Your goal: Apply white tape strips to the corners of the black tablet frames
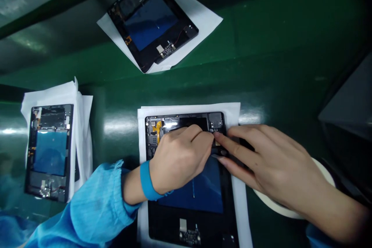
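Reaching from the lower left in a blue sleeve [93, 205], the left hand [181, 155] curls over the opened tablet [168, 221] at lower centre, fingers folded tight; the fist hides its own tips, so there's no telling what they pinch, if anything. Opposite, the right hand [267, 166] has thumb and forefinger parted, tips at the tablet's upper right, nothing visible between them: a steadying touch, probably. Under the tablet, a white sheet [242, 209], likely there against scratches. And a pale ring [325, 171] lies half hidden below the right hand, perhaps for easy reach. Look left: a second tablet [50, 151], insides facing up on white sheets [84, 131], presumably for access. Farthest, top centre, a third tablet [154, 19] lies askew on its own paper [203, 11], well apart, maybe to leave elbow room on the green tabletop [276, 66].
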Demonstrator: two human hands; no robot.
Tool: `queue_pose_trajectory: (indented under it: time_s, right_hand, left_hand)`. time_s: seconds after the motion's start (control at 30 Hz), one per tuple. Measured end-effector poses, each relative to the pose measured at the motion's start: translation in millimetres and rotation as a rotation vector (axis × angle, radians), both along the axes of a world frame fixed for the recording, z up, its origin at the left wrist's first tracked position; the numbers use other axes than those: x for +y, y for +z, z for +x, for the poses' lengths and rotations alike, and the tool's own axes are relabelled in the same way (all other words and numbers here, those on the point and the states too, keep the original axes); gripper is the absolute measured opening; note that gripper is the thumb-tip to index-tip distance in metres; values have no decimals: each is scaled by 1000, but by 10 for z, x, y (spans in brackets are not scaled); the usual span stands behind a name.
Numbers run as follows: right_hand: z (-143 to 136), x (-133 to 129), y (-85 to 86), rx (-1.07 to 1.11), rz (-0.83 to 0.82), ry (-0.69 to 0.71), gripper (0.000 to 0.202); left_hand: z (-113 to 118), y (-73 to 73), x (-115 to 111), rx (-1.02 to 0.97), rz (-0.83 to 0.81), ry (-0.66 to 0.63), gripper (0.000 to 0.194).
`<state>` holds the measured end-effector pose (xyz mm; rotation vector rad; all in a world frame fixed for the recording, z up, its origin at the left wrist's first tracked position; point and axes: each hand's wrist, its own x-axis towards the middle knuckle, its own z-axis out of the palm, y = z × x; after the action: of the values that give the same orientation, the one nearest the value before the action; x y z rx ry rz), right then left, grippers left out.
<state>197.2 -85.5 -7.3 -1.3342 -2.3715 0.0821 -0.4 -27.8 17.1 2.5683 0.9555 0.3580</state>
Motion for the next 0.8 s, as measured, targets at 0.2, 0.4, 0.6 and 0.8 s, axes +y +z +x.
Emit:
queue_pose_trajectory:
  time_s: [0.2, 0.4, 0.6, 0.8]
  right_hand:
    - [8, -19, 10, -33, 32, 20, 32]
    - [-5, -11, 44, 46, 51, -48, 25]
    - [-60, 35, 27, -41, 127, -181, 28]
    - [-107, 58, 4, -49, 129, -175, 23]
  left_hand:
    - [-3, 5, 20, 53, 38, -36, 27]
    - [-14, -21, 33, 66, 54, -68, 23]
    - [-20, -47, 33, 67, 58, -71, 22]
    - [-23, -60, 34, 58, 71, -70, 20]
